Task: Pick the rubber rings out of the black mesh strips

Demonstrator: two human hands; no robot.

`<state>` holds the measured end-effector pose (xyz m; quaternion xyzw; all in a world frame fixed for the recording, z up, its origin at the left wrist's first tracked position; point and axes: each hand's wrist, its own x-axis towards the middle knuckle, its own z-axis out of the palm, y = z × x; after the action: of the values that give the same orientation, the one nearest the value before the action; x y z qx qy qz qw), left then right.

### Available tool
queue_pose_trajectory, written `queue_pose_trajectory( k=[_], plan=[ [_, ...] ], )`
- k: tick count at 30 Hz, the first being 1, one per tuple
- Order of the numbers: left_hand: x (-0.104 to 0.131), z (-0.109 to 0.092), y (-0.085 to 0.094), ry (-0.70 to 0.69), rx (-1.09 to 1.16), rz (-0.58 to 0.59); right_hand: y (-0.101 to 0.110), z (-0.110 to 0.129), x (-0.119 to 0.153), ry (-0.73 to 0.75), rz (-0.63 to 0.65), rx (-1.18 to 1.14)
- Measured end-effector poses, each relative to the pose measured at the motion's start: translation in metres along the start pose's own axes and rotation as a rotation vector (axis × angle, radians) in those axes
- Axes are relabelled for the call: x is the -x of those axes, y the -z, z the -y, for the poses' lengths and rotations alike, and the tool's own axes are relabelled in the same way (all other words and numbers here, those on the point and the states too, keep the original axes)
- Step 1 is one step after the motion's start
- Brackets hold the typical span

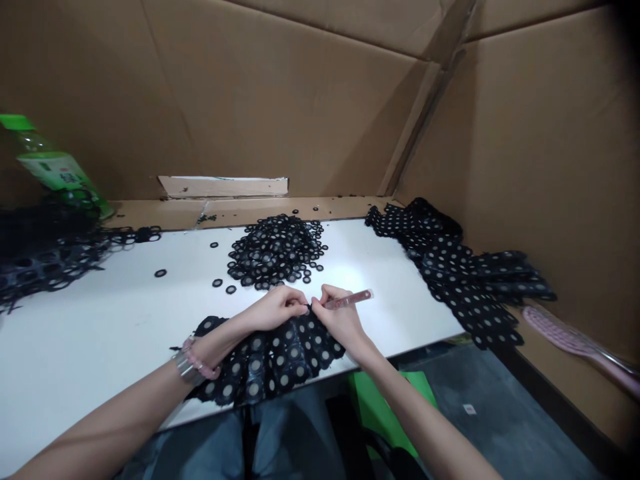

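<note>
A black sheet [255, 365] dotted with pale round discs lies bunched over the table's front edge. My left hand [281, 308] is closed, pinching the sheet's top edge between thumb and fingers. Close beside it on the right, my right hand [342, 319] is closed around a slim pen-like tool with a reddish handle [350, 299]. The tool's back end points right; its tip is hidden at the sheet's edge. Just beyond both hands rises a heap of small black rings with pale centres [275, 250].
More dotted black sheets [450, 267] are piled at the right. Black netting [45, 247] lies at the left before a green-capped bottle [63, 167]. Cardboard walls [300, 100] enclose the white table [90, 340]. A pink hairbrush [560, 333] rests at far right.
</note>
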<state>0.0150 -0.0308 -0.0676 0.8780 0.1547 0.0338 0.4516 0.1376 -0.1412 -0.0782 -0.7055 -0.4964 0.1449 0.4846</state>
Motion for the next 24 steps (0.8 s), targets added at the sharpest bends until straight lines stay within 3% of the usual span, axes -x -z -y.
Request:
queue_pose_trajectory(
  k=[5,10,13,15,18,20,24],
  plan=[
    [0.001,-0.001,0.001,-0.012,0.066,0.007,-0.001,-0.002,-0.001,0.020,-0.010,0.008],
    [0.006,-0.012,0.007,0.029,-0.255,-0.035,0.000,-0.011,-0.003,-0.219,-0.086,-0.522],
    [0.001,-0.025,0.014,0.046,-0.525,-0.110,0.002,-0.013,-0.004,-0.239,-0.210,-0.758],
    [-0.007,-0.035,0.016,-0.031,-0.625,-0.129,0.005,-0.012,-0.004,-0.224,-0.302,-0.832],
    [-0.026,-0.047,0.015,-0.200,-0.632,0.096,0.009,-0.012,-0.004,-0.176,-0.436,-0.841],
    [-0.037,-0.051,0.012,-0.228,-0.640,0.241,0.013,-0.012,-0.002,-0.133,-0.528,-0.847],
    [-0.049,-0.059,0.012,-0.183,-0.688,0.346,0.029,-0.006,0.012,-0.087,-0.674,-0.905]
  ],
)
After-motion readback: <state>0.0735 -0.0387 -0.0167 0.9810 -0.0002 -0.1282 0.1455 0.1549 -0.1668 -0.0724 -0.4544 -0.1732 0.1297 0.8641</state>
